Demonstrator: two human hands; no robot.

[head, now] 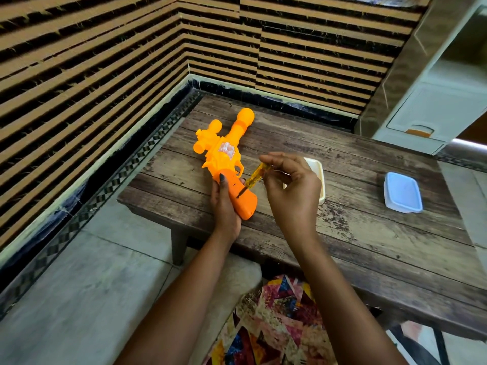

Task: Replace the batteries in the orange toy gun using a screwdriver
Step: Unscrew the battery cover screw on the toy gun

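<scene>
The orange toy gun (226, 151) lies on the wooden table (355, 233) with its barrel pointing away and its grip toward me. My left hand (224, 206) grips the gun's handle from the left, thumb on top. My right hand (290, 188) pinches the translucent yellow handle of a screwdriver (255, 176). The dark tip of the tool meets the handle's side at a small spot near the butt.
A cream open tray (320, 180) sits just behind my right hand, partly hidden. A closed clear box with a bluish lid (402, 192) stands at the table's right. A pale plastic drawer unit (432, 111) is at the back right. Striped walls close in behind and left.
</scene>
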